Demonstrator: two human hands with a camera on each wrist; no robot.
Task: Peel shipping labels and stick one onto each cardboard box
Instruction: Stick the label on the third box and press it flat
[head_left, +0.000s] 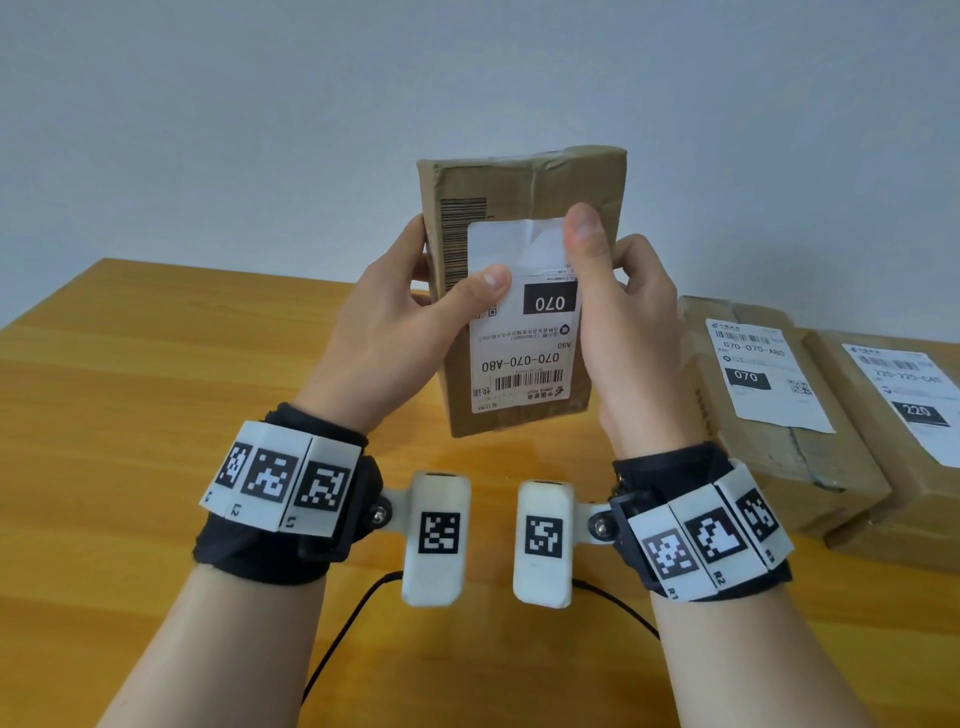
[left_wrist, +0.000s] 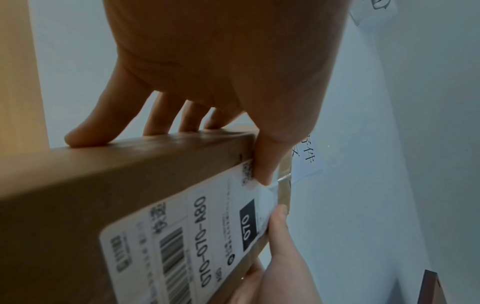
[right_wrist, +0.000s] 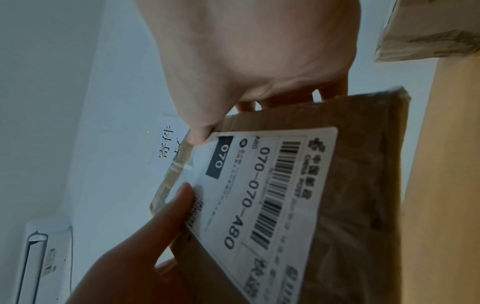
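Note:
I hold a brown cardboard box (head_left: 524, 182) upright above the table with both hands. A white shipping label (head_left: 524, 358) reading 070-070-A80 lies upside down on the face turned toward me; its blank upper part is creased. My left hand (head_left: 457, 291) grips the box's left edge, fingers behind it and thumb on the label's left edge (left_wrist: 265, 172). My right hand (head_left: 602, 244) pinches the box's right side, its thumb pressing the label's upper right (right_wrist: 200, 135) and its fingers behind. The wrist views show the label (left_wrist: 197, 236) (right_wrist: 272, 195) lying flat lower down.
Two other cardboard boxes (head_left: 779, 467) (head_left: 924, 499) lie side by side on the wooden table (head_left: 156, 415) at the right, each with a white label on top. A pale wall rises behind the table. A paper sign (right_wrist: 168, 148) hangs on it.

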